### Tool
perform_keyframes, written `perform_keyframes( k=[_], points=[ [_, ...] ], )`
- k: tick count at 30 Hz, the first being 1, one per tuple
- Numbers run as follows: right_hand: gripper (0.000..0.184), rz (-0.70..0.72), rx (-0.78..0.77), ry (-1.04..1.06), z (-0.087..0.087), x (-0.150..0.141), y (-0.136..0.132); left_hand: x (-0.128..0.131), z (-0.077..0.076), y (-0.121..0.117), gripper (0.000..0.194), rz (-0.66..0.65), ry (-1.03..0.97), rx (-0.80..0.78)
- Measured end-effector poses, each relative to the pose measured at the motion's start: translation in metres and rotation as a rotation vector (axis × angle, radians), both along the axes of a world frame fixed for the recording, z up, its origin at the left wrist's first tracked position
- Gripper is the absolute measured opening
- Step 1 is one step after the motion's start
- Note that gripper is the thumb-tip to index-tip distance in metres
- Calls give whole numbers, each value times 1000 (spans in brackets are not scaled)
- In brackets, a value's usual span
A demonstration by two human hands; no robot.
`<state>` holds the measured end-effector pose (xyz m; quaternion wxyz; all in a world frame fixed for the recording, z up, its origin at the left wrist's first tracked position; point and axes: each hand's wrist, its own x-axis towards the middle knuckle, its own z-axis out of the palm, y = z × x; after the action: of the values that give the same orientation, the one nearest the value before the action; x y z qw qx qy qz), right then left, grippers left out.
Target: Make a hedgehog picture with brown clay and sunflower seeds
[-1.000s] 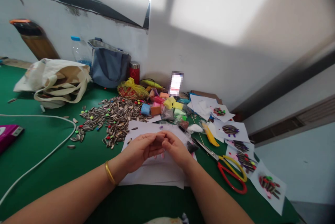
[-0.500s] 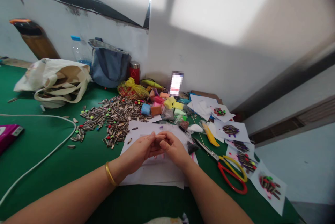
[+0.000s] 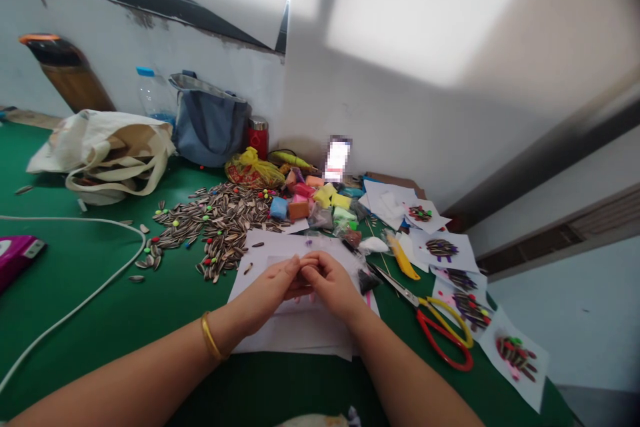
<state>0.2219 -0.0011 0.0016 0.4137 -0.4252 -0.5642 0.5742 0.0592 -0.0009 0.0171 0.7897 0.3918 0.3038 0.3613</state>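
Observation:
My left hand (image 3: 265,294) and my right hand (image 3: 333,287) meet fingertip to fingertip above a stack of white paper sheets (image 3: 300,330) on the green table (image 3: 100,280). Both sets of fingers are pinched together around something small and pinkish that I cannot make out. A gold bangle (image 3: 210,337) circles my left wrist. A heap of striped sunflower seeds (image 3: 215,220) dotted with coloured beads lies just beyond the paper to the left. Small packets of coloured clay (image 3: 320,204) are piled behind the paper.
Red-and-yellow scissors (image 3: 443,334) and a yellow knife (image 3: 401,257) lie right of my hands. Paper squares with seed pictures (image 3: 517,354) line the right edge. A cream tote bag (image 3: 105,150), blue bag (image 3: 207,120), red flask (image 3: 257,137) and white cable (image 3: 75,307) sit left.
My two hands have drawn a little closer together and lower toward the paper, fingertips still pinched. Everything on the table stays where it was.

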Motion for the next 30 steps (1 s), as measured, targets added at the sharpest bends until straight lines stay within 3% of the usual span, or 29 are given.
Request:
perform_keyframes(
  k=[7, 14, 19, 23, 27, 30],
  points=[
    [59, 50, -4, 79, 5, 0, -1, 0, 6, 1, 56, 24, -50, -103],
    [35, -48, 8, 10, 14, -8, -5, -2, 6, 0, 52, 4, -86, -93],
    [49, 31, 15, 86, 8, -2, -2, -2, 7, 1, 52, 16, -84, -114],
    [47, 10, -1, 49, 1, 2, -1, 0, 8, 1, 55, 1, -63, -94],
    [54, -54, 63, 8, -2, 3, -1, -3, 7, 2, 57, 6, -15, 35],
    [49, -194, 167, -24, -3, 4, 2, -8, 3, 3, 52, 99, 183, 341]
  ],
)
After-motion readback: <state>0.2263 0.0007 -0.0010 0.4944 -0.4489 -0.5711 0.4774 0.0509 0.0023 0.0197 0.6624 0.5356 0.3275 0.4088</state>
